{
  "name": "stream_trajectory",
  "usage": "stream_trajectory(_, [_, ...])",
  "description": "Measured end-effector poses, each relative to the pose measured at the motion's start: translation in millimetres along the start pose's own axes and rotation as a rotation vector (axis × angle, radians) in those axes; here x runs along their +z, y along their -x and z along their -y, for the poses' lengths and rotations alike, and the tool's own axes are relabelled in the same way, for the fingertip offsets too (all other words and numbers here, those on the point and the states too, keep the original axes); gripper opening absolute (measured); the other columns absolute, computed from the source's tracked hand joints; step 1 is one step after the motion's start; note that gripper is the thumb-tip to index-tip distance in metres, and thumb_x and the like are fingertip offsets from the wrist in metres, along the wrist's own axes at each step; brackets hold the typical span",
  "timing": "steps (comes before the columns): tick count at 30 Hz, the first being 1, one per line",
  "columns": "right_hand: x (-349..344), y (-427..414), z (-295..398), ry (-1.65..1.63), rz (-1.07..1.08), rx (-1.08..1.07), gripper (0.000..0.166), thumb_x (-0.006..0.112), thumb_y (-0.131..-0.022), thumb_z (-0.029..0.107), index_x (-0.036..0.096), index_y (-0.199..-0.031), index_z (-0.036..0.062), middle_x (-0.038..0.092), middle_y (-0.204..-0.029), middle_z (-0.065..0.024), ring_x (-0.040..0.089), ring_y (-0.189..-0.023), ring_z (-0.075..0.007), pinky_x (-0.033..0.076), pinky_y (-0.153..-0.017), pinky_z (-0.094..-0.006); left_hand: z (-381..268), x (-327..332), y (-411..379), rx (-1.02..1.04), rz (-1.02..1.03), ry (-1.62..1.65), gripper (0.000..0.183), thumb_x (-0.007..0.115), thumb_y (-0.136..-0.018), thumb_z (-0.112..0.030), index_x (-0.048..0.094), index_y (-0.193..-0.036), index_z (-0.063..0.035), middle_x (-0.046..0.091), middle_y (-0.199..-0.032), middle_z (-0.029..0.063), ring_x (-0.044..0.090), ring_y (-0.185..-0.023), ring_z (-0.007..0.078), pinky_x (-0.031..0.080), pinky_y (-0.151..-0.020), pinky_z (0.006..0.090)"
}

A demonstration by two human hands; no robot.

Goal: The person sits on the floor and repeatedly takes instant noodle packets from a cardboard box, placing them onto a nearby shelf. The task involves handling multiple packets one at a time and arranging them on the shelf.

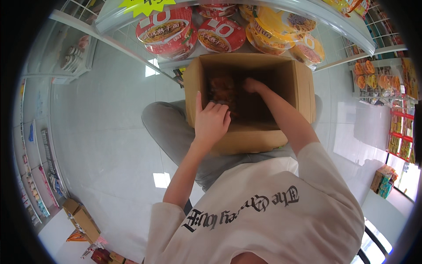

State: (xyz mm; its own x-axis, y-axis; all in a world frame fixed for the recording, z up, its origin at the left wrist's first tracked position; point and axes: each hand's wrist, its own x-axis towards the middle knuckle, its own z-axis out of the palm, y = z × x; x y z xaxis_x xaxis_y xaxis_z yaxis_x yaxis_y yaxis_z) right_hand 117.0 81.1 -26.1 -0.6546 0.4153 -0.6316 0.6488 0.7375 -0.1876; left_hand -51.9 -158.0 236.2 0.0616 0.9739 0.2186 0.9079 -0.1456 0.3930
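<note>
An open cardboard box (pixel 249 142) stands before me between my knees, its inside in shadow. My left hand (pixel 212 122) is over the box's near left part, one finger stretched along the left wall and the others bent. Just beyond those fingers, several brownish packaged goods (pixel 222 87) are stacked at the left inside the box, too blurred to name exactly. My right hand (pixel 253 85) reaches deep into the middle of the box, right of the stack. Its fingertips are dark and blurred, so whether it holds anything is hidden.
Above the box's far edge, a shelf (pixel 174 62) bears red instant noodle bowls (pixel 221 35) and yellow ones (pixel 270 33). A clear price-rail edge (pixel 333 26) of an upper shelf hangs overhead. Further racks (pixel 379 79) stand right; another cardboard box (pixel 84 221) lies lower left.
</note>
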Motion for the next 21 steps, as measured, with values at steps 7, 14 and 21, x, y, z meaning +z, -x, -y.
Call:
stream_trajectory(7, [56,-57,7,-0.742,-0.187,0.264,0.038,0.063,-0.089,0.029,0.072,-0.115,0.0026,0.068,-0.120,-0.0242,0.068,-0.107,-0.0372,0.053,-0.092,-0.0477,4,-3,11,-0.062,0.042,0.014,0.007,0.069,-0.085,-0.014,0.070,-0.091,-0.0105,0.070,-0.083,0.0019,0.065,-0.085,0.0210,0.021,-0.121,0.0599])
stream_trajectory(14, [66,-85,13,-0.763,-0.224,0.384,0.056,0.065,-0.089,0.042,0.066,-0.126,0.0006,0.063,-0.130,-0.0258,0.060,-0.123,-0.0395,0.049,-0.102,-0.0458,5,2,9,-0.065,0.032,0.031,0.007,0.068,-0.085,-0.014,0.069,-0.090,-0.0102,0.068,-0.082,0.0021,0.064,-0.085,0.0205,0.021,-0.121,0.0614])
stream_trajectory(21, [101,-116,21,-0.994,-0.543,0.427,0.068,0.069,-0.085,0.052,0.062,-0.132,0.0028,0.062,-0.133,-0.0253,0.057,-0.127,-0.0397,0.048,-0.104,-0.0453,1,-1,4,-0.056,0.006,0.049,0.006,0.067,-0.085,-0.013,0.068,-0.090,-0.0093,0.067,-0.081,0.0022,0.064,-0.084,0.0202,0.022,-0.121,0.0607])
